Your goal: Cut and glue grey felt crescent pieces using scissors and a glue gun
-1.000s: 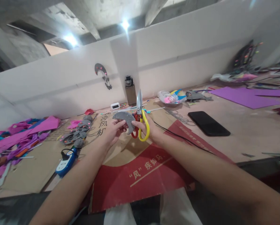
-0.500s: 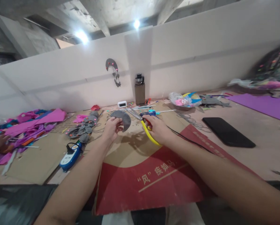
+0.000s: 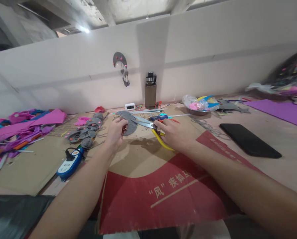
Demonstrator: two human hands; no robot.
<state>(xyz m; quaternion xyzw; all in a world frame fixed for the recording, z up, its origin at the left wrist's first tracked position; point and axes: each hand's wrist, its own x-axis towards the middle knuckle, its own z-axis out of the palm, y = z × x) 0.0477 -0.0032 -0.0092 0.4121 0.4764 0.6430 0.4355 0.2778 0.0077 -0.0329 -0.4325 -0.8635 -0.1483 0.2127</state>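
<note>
Left hand (image 3: 115, 131) is up over the surface (image 3: 287, 159), fingers pinched on the left side of a grey crescent piece (image 3: 127, 122), which it holds just above the cardboard sheet (image 3: 163, 189). Right hand (image 3: 173, 133) is closed around the scissors (image 3: 148, 125), fingers through the yellow handles, blades lying low and pointing left. The tips meet the right edge of the grey crescent piece, though whether they bite into it cannot be told from here. Both hands sit close together over the tan part of the cardboard, with the red printed part nearer the person. Off to the left lies a heap of grey cut shapes (image 3: 87, 132), and beyond it a spread of pink and purple scraps (image 3: 26, 127). A blue and white power strip (image 3: 70, 162) rests on the left edge of the cardboard. At the back wall stands a brown bottle (image 3: 150, 90) with a small white clock (image 3: 130, 106) beside it, and a grey crescent ornament (image 3: 120, 63) hangs above. On the right, a black phone (image 3: 249, 144) lies flat, well apart from the hands.
</note>
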